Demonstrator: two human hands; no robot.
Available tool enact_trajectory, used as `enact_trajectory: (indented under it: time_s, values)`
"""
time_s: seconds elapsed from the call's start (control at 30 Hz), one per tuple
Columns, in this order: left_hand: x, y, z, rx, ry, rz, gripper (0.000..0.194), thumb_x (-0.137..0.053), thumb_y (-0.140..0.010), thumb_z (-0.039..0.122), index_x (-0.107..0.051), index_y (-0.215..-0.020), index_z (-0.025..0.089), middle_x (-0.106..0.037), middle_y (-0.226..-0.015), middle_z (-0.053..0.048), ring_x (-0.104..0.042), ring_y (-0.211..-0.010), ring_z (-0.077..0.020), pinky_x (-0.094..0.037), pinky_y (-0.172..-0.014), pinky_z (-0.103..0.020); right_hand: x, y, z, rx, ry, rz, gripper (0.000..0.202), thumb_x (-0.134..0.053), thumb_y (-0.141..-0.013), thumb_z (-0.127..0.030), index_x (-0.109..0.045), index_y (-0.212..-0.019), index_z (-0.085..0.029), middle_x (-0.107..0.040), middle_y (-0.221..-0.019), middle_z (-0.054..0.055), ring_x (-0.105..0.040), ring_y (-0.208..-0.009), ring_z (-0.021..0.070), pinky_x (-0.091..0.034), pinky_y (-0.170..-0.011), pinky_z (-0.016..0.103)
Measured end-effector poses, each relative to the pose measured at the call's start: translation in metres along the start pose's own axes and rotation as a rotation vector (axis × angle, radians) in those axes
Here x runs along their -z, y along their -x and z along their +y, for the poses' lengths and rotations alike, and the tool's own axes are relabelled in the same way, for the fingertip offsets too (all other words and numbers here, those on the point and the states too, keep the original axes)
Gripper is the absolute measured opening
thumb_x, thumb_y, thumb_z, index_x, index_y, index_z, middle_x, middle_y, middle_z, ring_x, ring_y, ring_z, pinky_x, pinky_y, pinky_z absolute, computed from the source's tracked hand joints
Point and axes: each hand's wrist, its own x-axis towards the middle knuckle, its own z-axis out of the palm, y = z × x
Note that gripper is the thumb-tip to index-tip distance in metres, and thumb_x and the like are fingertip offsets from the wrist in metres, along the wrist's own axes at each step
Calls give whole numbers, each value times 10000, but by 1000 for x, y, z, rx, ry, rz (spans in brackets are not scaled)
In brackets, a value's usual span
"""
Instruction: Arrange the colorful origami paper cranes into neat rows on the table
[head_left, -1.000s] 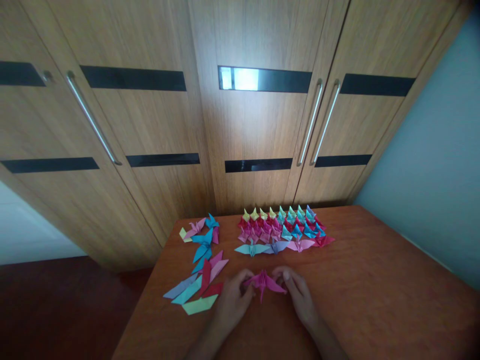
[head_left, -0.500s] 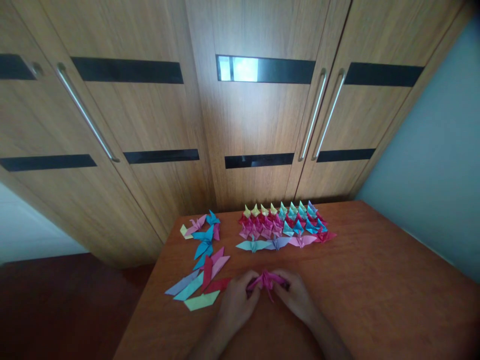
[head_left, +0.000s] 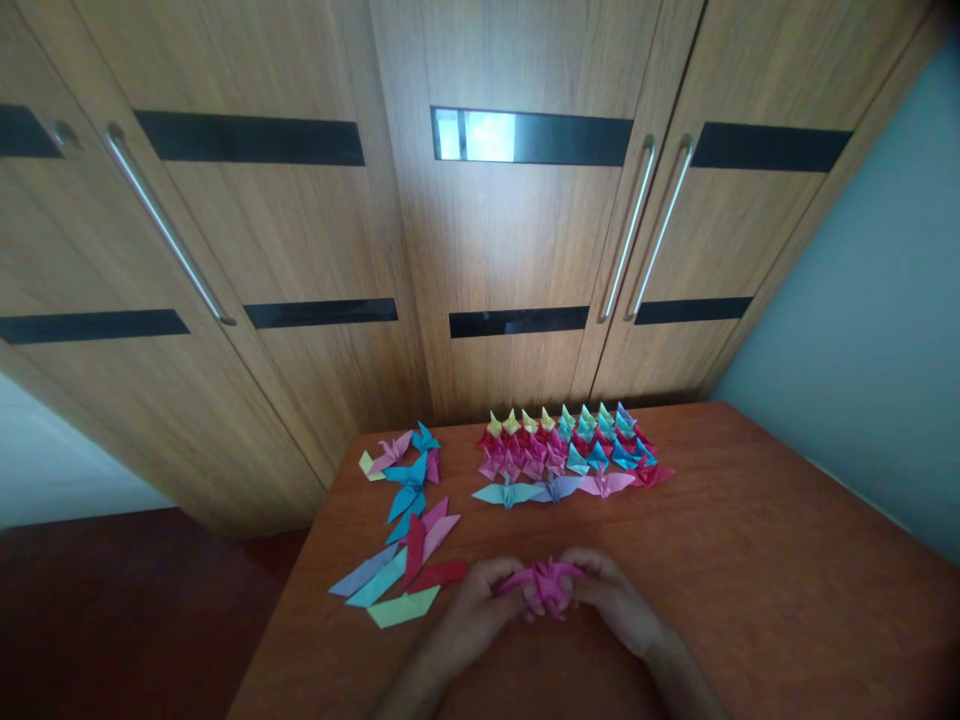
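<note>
magenta origami crane gripped closer in than a second ago; left hand and right hand each pinch one side, in front of crane rows. shaping seems unfinished.

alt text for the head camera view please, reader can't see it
A person's left hand and right hand hold a magenta paper bird between them at a brown table. Beyond sit rows of colourful paper birds, with folded papers to the left and a wooden wardrobe behind.
</note>
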Motion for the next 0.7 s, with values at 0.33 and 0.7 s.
enact_trajectory:
  time_s: [0.33,0.7]
  values:
    - [3,6,-3,22,374,-12,285,-651,-816,412,-677,-765,133,-685,-701,-49,-577,-654,-140,-397,-651,-238,13,3,16,-100,-228,71,332,-732,-690,-490,-617,-684,-178,-556,-590,-15,-475,-540,101,-350,-533,216]
    - [11,3,-4,35,308,119,314,-630,-824,439,-645,-735,139,-660,-690,-33,-558,-654,-134,-388,-621,-222,9,-4,12,-32,-179,282,340,-680,-761,-486,-558,-667,-183,-482,-575,-33,-431,-551,103,-351,-540,224]
